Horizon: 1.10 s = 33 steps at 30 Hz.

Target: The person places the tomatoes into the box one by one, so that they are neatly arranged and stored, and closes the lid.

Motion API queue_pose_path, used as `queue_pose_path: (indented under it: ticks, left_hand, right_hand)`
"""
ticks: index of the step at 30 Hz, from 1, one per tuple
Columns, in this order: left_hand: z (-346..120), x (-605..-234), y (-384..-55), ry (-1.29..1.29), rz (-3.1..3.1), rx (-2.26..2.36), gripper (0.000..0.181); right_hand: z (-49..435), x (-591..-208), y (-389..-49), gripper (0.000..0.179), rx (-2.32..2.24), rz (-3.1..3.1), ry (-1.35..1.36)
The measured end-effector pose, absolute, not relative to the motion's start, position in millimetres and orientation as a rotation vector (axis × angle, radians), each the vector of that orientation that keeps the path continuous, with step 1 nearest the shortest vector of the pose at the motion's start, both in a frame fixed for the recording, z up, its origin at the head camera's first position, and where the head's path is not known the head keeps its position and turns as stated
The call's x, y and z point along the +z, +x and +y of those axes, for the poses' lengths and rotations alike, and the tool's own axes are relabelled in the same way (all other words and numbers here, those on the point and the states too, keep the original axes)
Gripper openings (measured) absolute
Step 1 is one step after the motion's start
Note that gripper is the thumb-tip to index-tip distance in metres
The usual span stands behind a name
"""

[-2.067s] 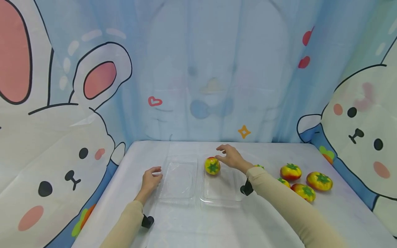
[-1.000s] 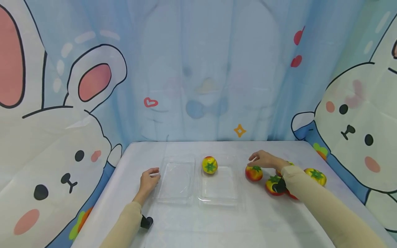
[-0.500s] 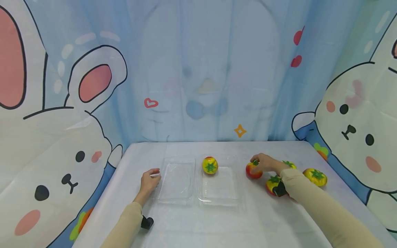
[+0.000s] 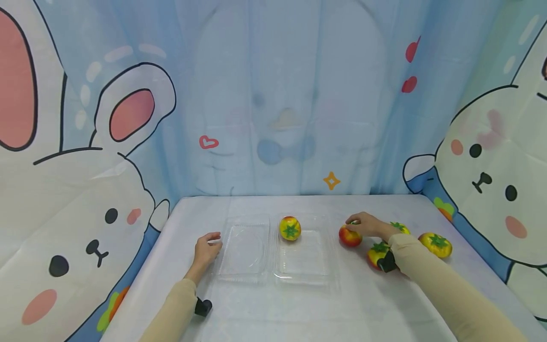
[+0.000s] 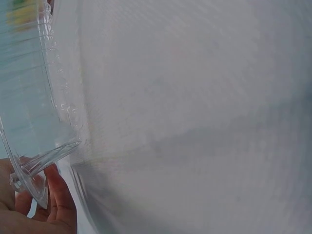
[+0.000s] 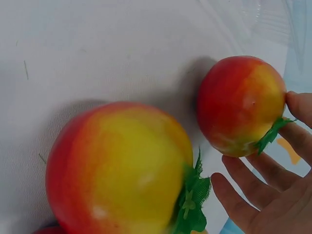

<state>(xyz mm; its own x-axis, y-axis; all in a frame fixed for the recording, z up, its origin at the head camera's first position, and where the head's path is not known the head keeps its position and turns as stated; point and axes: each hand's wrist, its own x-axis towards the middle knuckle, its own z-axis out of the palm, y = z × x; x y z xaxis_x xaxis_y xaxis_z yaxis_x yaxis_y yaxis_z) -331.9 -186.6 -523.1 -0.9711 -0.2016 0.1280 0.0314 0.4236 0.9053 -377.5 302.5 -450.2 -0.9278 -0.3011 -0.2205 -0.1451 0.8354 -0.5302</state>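
A clear plastic clamshell box [image 4: 302, 273] lies opened flat on the table, with a red-and-yellow persimmon [image 4: 290, 228] in the back left corner of its right half. My left hand [image 4: 207, 249] is at the outer edge of the left half; in the left wrist view its thumb and fingers pinch the box's corner. To the right of the box, my right hand [image 4: 367, 225] holds a second persimmon [image 4: 350, 236] by its top. The right wrist view has thumb and fingertips around this persimmon [image 6: 241, 105], close to its green leaves.
Several more persimmons lie under and beyond the right forearm, among them a near one [image 4: 376, 256] and one farther right [image 4: 436, 244]. The white-covered table [image 4: 273, 313] ends at a blue curtain [image 4: 282, 95] printed with rabbits.
My right hand has left the persimmon in the box, moved right and closed its fingers on another persimmon. The left hand has stayed at the box's left edge.
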Motion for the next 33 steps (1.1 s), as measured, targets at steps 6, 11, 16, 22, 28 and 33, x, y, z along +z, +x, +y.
queue_pose_path:
  ticks: [6,11,16,22,28,33]
  left_hand:
    - [-186.6,-524.7,-333.1,0.143,-2.468,-1.553,0.034]
    - [-186.1,-526.7,-334.1,0.14,-2.476,-1.551,0.034]
    - [-185.8,-526.2,-335.1,0.13,-2.483,-1.542,0.034]
    - [-184.3,-523.3,-335.8,0.136,-2.476,-1.544,0.033]
    - [-184.5,-524.0,-335.1,0.134,-2.468,-1.554,0.033]
    - [-186.0,-526.9,-334.1,0.155,-2.473,-1.567,0.033]
  right_hand:
    - [303.7,-453.9,-376.9,0.069,-0.707,2.696,-0.258]
    - [304.3,-457.1,-376.5,0.074,-0.71,2.667,-0.209]
    - [307.5,-456.8,-377.7,0.07,-0.725,2.716,-0.265]
    - [310.1,-450.5,-380.4,0.063,-0.735,2.772,-0.325]
    - [307.4,-437.3,-380.2,0.062,-0.797,2.882,-0.301]
    - [299.7,-425.7,-381.2,0.059,-0.865,3.143,-0.305]
